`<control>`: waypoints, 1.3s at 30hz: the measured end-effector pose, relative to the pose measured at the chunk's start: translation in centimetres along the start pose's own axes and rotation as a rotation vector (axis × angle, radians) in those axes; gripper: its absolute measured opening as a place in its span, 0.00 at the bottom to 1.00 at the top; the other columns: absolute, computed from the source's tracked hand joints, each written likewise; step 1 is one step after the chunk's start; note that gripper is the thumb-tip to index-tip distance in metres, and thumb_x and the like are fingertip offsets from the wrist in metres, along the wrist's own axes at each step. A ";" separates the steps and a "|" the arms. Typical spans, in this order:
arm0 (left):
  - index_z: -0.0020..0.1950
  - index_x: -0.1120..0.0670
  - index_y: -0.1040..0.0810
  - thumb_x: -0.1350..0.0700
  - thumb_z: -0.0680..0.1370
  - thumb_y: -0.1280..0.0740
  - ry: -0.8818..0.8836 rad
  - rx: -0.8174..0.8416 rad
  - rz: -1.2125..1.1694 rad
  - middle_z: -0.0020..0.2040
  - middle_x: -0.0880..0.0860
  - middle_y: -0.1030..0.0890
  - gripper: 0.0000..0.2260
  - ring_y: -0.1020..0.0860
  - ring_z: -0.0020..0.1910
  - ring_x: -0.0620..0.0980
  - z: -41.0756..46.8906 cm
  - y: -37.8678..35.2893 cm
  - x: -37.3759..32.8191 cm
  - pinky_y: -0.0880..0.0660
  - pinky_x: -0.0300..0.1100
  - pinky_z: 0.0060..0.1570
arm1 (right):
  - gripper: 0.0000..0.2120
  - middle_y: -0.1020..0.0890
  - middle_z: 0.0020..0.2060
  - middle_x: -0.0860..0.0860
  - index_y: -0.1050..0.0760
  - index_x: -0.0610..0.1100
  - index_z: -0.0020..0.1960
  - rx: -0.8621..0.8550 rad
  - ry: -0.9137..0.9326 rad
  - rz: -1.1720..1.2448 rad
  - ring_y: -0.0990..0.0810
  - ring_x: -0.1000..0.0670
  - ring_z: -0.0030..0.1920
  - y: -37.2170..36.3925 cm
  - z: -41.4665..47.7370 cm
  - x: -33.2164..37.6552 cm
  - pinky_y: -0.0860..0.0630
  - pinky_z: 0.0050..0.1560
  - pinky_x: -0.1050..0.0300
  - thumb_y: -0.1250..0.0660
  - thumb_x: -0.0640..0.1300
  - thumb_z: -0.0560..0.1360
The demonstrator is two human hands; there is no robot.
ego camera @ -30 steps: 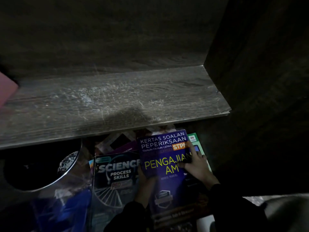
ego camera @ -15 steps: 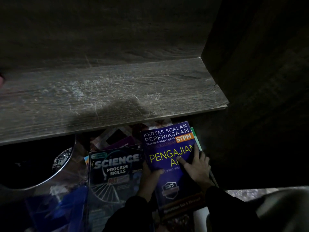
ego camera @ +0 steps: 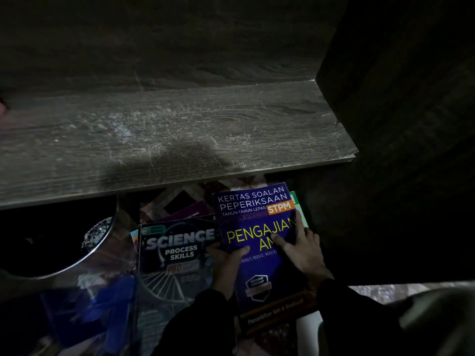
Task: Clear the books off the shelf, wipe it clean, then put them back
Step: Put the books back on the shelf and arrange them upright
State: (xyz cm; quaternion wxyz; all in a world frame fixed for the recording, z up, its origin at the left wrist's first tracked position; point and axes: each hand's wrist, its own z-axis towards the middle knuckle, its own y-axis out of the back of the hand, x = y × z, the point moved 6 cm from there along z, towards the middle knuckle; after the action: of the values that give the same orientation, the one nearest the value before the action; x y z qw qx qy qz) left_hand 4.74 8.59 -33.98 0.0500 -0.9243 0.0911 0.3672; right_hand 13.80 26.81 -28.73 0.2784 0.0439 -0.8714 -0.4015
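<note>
I view a dim wooden cabinet from above: one shelf board [ego camera: 180, 140], streaked with pale dust, spans the frame.

Grip: two hands are on one purple book [ego camera: 259, 278], titled "Pengajian Am", which sits below the shelf's front edge. The left hand [ego camera: 226, 265] grips the book's left edge, with the thumb curled over the cover and the fingers hidden beneath. The right hand [ego camera: 303, 250] lies on the cover by the right edge, thumb and forefinger straight and spread apart. I cannot tell whether its other fingers hook the edge.

Count: four books. A green-edged book [ego camera: 299, 209] lies under the purple one. A "Science Process Skills" book [ego camera: 174, 250] lies just beside the left hand, with another purple cover [ego camera: 187, 214] behind it. One metal-rimmed container [ego camera: 100, 235] stands to the left.

Clearances: the purple book's top edge is near the shelf's front edge. The dark side panel [ego camera: 398, 124] closes the right side, near the right hand.
</note>
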 end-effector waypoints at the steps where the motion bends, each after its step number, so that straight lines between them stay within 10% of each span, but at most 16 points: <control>1: 0.58 0.58 0.39 0.61 0.60 0.21 0.000 -0.011 -0.027 0.52 0.59 0.22 0.34 0.20 0.48 0.58 0.0 0.4 0.0 0.23 0.58 0.52 | 0.46 0.37 0.72 0.41 0.63 0.57 0.77 0.014 0.014 -0.013 0.41 0.40 0.71 -0.3 -0.2 0.2 0.42 0.70 0.47 0.37 0.67 0.72; 8: 0.56 0.51 0.38 0.73 0.70 0.30 -0.208 -0.040 -0.050 0.57 0.62 0.23 0.26 0.22 0.45 0.53 0.3 5.3 -1.9 0.25 0.52 0.51 | 0.46 0.31 0.67 0.40 0.54 0.50 0.78 -0.076 0.060 0.138 0.36 0.40 0.67 -0.8 -0.4 1.6 0.39 0.68 0.50 0.30 0.59 0.71; 14: 0.72 0.32 0.58 0.67 0.71 0.29 -0.358 0.151 0.228 0.67 0.40 0.30 0.50 0.26 0.61 0.45 0.3 5.6 -3.6 0.31 0.44 0.64 | 0.57 0.30 0.69 0.49 0.61 0.61 0.76 0.162 0.067 0.289 0.31 0.45 0.68 -4.2 -1.4 1.9 0.34 0.68 0.46 0.25 0.66 0.61; 19: 0.75 0.41 0.62 0.73 0.71 0.32 -0.313 0.144 0.183 0.69 0.44 0.35 0.50 0.28 0.63 0.45 0.3 4.7 -3.2 0.32 0.38 0.59 | 0.50 0.19 0.57 0.54 0.53 0.64 0.74 0.102 -0.007 0.455 0.21 0.47 0.58 -4.3 -0.7 0.8 0.29 0.63 0.46 0.23 0.54 0.65; 25: 0.73 0.33 0.51 0.65 0.73 0.30 -0.318 0.212 0.215 0.68 0.45 0.27 0.44 0.26 0.64 0.45 0.9 5.2 -3.9 0.33 0.49 0.68 | 0.34 0.21 0.54 0.43 0.41 0.49 0.66 0.205 -0.260 0.965 0.17 0.44 0.43 -4.5 0.6 0.1 0.21 0.40 0.51 0.24 0.39 0.68; 31: 0.65 0.21 0.50 0.62 0.77 0.33 -0.262 0.266 0.325 0.62 0.33 0.26 0.41 0.27 0.64 0.42 0.2 5.7 -4.7 0.33 0.47 0.67 | 0.43 0.17 0.52 0.45 0.48 0.57 0.72 0.353 -0.176 0.846 0.16 0.43 0.47 -3.9 0.1 1.6 0.21 0.46 0.48 0.26 0.36 0.69; 34: 0.69 0.27 0.43 0.59 0.78 0.33 -0.210 0.322 0.391 0.67 0.38 0.32 0.33 0.32 0.67 0.43 -0.5 6.3 -6.1 0.34 0.41 0.65 | 0.52 0.20 0.47 0.55 0.60 0.58 0.76 0.447 -0.057 0.680 0.18 0.50 0.45 -2.9 -1.2 3.7 0.22 0.45 0.53 0.30 0.29 0.70; 39: 0.70 0.45 0.30 0.59 0.77 0.32 -0.170 0.312 0.538 0.71 0.53 0.31 0.22 0.28 0.65 0.53 -3.0 7.7 -9.9 0.28 0.47 0.63 | 0.49 0.21 0.57 0.49 0.46 0.58 0.75 0.581 -0.027 0.523 0.20 0.45 0.55 -0.8 -4.7 7.3 0.22 0.53 0.51 0.27 0.30 0.64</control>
State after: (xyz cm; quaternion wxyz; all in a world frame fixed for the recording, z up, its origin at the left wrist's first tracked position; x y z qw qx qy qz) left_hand -1.85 1.83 -25.19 0.0997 -0.8142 0.3830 0.4248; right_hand 9.99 20.91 -23.59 0.3361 -0.1081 -0.9341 -0.0539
